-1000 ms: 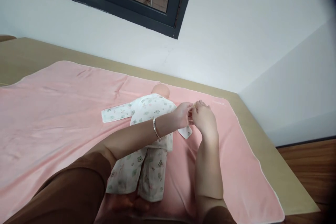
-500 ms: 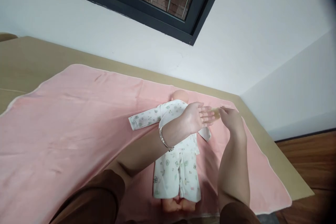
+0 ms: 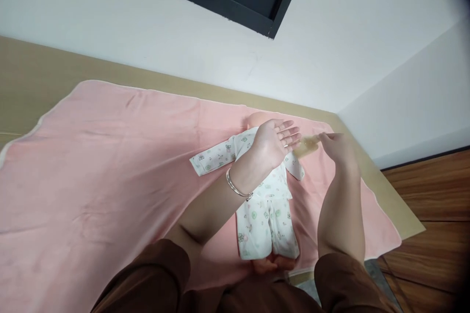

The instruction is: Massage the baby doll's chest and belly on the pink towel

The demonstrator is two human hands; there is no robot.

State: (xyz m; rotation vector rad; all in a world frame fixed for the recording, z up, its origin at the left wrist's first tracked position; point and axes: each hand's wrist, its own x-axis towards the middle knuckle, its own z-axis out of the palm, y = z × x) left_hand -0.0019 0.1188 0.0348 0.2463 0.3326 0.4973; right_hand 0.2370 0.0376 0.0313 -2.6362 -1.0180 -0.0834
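A baby doll (image 3: 266, 205) in a white printed top and trousers lies on its back on a pink blanket (image 3: 110, 156). Its head (image 3: 257, 120) points toward the wall and its bare feet (image 3: 270, 264) toward me. My left hand (image 3: 273, 144), with a silver bracelet (image 3: 237, 188) on the wrist, hovers over the doll's chest with its fingers stretched out, holding nothing. My right hand (image 3: 336, 149) is closed on the doll's bare hand (image 3: 307, 145), which sticks out sideways past the sleeve. The other sleeve (image 3: 213, 156) lies flat to the left.
The blanket covers a tan mattress (image 3: 36, 63) set against a white wall. A dark window frame (image 3: 235, 5) sits above. Wooden floor (image 3: 433, 195) shows at the right, past the mattress corner. My brown sleeves fill the bottom edge.
My hands were pinched together at the doll's sleeve. Now my left hand has opened and drawn back over the chest, and my right has pulled the doll's hand out sideways.
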